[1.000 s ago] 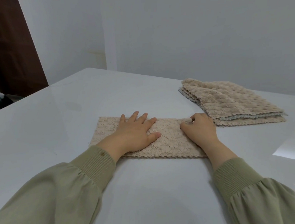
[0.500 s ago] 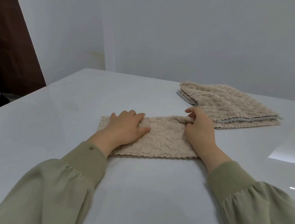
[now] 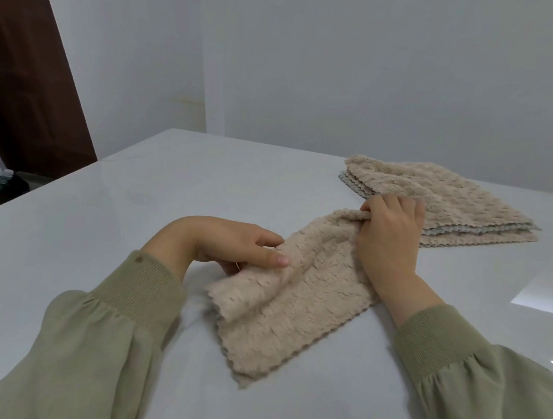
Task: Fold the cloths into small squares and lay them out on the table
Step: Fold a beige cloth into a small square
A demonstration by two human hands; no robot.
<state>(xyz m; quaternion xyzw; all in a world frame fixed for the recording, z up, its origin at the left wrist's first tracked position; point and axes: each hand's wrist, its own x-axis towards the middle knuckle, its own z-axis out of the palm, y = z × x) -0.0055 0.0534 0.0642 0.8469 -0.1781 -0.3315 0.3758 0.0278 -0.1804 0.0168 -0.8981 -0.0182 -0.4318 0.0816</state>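
A: What are the fingers doing?

B: The fingers (image 3: 265, 240) of the left hand (image 3: 232, 245) pinch the long edge of the folded beige cloth (image 3: 293, 304), thumb on top and the others tucked beneath. The fingers (image 3: 386, 202) of the right hand (image 3: 389, 242) are curled round the cloth's far end, and it bunches in their grip.

A: And where is that cloth?

B: It lies aslant on the white surface (image 3: 134, 213), on the near side of the stack of beige cloths (image 3: 463, 199). Its gripped end is just beside the stack's near edge. Its pinched edge is raised in a ripple, and its near corner lies flat.

A: Anything else nearby?

B: Olive sleeves (image 3: 107, 328) run back from both wrists. A brown door (image 3: 23, 70) stands well to the left of the stack.
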